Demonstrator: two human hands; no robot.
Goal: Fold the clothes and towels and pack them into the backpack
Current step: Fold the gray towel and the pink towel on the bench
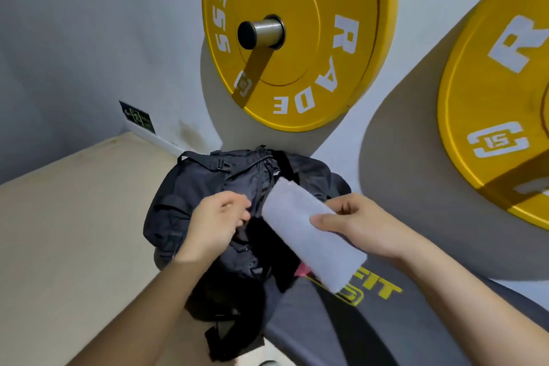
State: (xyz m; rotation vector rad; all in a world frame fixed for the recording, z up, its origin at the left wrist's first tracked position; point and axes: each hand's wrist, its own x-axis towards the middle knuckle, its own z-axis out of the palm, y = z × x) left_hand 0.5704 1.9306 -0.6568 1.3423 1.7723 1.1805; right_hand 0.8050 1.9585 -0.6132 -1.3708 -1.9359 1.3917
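Nearest the lens, recorded the left forearm (142, 300) and right forearm (463, 291), bare, reaching in from the bottom edge. Found the black backpack (190, 187) slumped at the foot of the wall (89, 24), with its zip mouth turned upward between the two hands. Found the towel (326, 255), pale and made up into a long bundle, gripped about its middle by the right hand (356, 226), thumb on top and fingers wrapped beneath. Held slantwise above the bag, upper end just over the mouth, not yet inside. Observed the left hand (217, 223) at the lip of the opening with fingers curled; cannot tell whether pinching fabric or merely resting there. Judged as the step in hand: inserting the towel. To do it well: spread the mouth wide with the left hand, turn the bundle end-on to the opening, feed it down along one side, keep the grip firm against unrolling, and release only once seated. Around, noted two yellow weight plates, one (297, 38) on a steel peg (264, 31) directly above the bag, another (499, 116) to the right; judged clear of the path. Noted a grey pad (341, 330) with yellow lettering under the towel's lower end. Spotted something pink (304, 269) there, mostly hidden, identity not determinable. Flagged as likely obstructions: loose straps (221, 333) and limp sides liable to close.
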